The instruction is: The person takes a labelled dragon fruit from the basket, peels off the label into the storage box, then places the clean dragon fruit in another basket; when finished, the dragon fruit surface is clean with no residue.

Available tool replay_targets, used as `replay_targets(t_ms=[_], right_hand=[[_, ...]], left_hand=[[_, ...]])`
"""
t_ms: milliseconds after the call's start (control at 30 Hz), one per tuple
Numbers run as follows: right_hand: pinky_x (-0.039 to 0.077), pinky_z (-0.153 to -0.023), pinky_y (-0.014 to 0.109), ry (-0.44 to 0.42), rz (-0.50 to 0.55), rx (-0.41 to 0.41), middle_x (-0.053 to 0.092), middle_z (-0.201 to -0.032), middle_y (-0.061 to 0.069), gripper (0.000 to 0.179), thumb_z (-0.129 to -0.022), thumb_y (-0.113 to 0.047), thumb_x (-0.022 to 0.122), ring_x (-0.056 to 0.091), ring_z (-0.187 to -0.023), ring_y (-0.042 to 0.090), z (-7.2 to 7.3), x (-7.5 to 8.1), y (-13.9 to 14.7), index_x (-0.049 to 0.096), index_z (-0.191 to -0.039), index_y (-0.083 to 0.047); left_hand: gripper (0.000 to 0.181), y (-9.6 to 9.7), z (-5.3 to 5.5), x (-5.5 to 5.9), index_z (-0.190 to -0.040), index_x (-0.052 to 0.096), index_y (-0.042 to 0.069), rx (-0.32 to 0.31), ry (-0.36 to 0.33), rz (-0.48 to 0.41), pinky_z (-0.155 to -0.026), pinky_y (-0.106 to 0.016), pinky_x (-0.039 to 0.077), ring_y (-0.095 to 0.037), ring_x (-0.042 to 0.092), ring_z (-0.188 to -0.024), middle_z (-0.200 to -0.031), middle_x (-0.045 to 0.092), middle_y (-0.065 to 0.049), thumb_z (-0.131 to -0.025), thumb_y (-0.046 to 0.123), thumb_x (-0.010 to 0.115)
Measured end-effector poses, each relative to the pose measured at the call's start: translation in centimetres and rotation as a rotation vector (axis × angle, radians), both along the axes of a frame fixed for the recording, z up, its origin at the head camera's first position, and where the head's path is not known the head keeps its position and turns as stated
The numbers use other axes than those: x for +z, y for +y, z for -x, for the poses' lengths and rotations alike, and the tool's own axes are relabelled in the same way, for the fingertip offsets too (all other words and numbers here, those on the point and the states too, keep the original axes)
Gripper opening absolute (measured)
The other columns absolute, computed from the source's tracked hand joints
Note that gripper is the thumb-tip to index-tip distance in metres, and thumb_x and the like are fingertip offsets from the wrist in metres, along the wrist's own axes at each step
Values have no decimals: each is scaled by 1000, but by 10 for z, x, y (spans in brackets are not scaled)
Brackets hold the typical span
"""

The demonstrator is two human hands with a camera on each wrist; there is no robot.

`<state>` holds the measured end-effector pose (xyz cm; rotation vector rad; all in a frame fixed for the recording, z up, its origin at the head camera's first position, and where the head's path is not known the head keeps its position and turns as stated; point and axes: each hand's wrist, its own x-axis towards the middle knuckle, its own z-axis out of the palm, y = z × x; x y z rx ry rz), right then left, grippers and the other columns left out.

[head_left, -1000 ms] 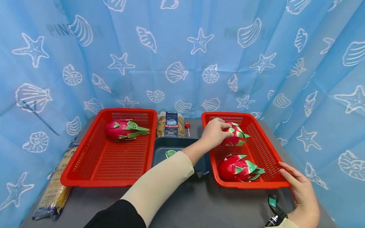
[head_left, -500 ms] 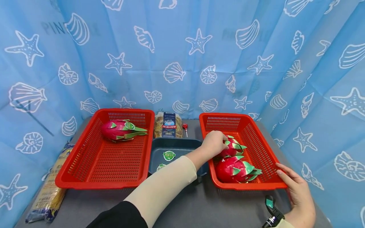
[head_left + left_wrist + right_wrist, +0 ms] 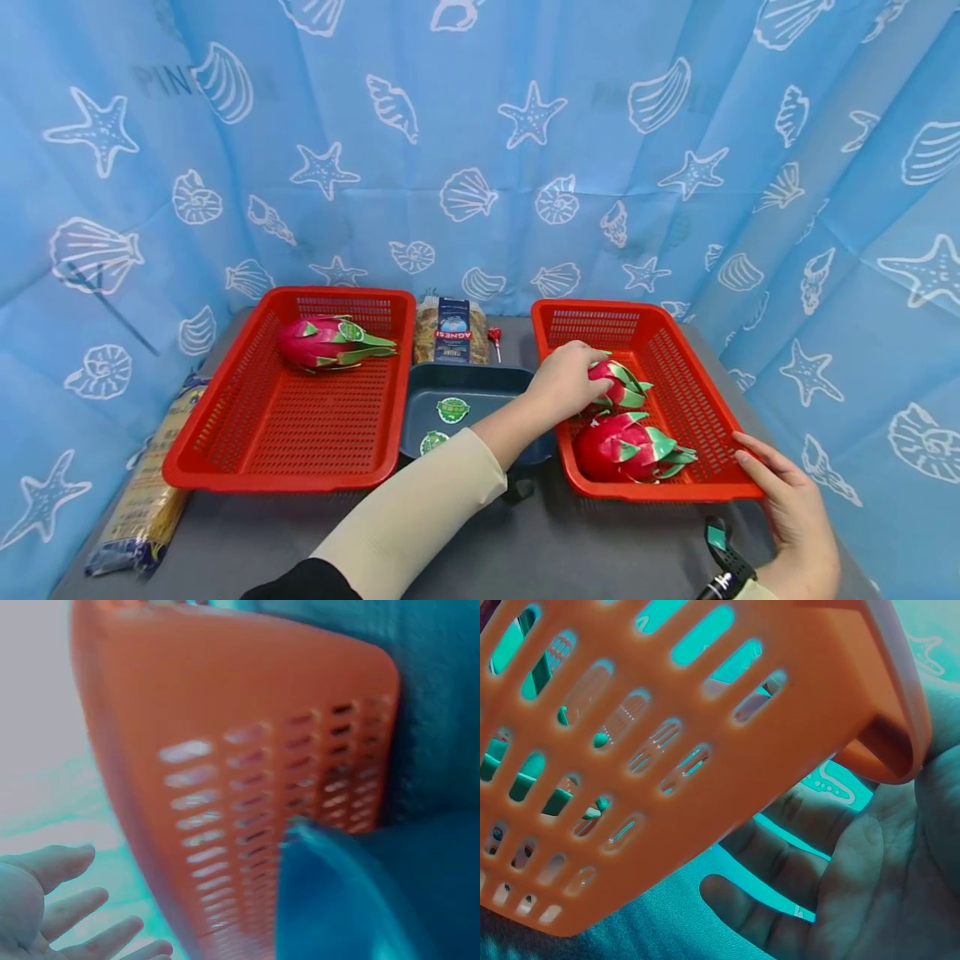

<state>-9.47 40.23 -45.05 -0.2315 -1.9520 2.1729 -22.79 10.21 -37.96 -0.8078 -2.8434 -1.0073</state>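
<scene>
left fingers point(image 3: 592, 356) loosely apart beside the farther dragon fruit point(image 3: 625, 387) in the right basket point(image 3: 692, 392), right fingers point(image 3: 761, 473) around its rim point(image 3: 716, 492)

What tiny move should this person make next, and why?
Probably lift the left hand off the rear dragon fruit, since it looks low in the right red basket, just behind the front dragon fruit, while the right hand touches that basket's corner.
</scene>
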Motion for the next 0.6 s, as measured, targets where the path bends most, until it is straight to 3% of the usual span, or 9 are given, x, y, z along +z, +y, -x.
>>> replay_targets(t_ms=[333,600], right_hand=[[57,-72,19,-62,0,-9,72,-105,-19,31,-102,-8,63,73,-82,7,-2,3,1,79,-119,-28],[57,-71,18,-109,-24,-4,70,-104,-22,30,-102,-11,64,73,-81,6,-3,5,3,79,-117,-33]], left_hand=[[42,-41,-42,31,-133,70,19,40,152,-253,-79,-18,55,-9,61,-110,-128,64,3,-93,30,77],[38,-76,-72,44,-132,70,16,66,267,-413,-82,-17,54,-9,60,-114,-127,65,2,-95,25,74]])
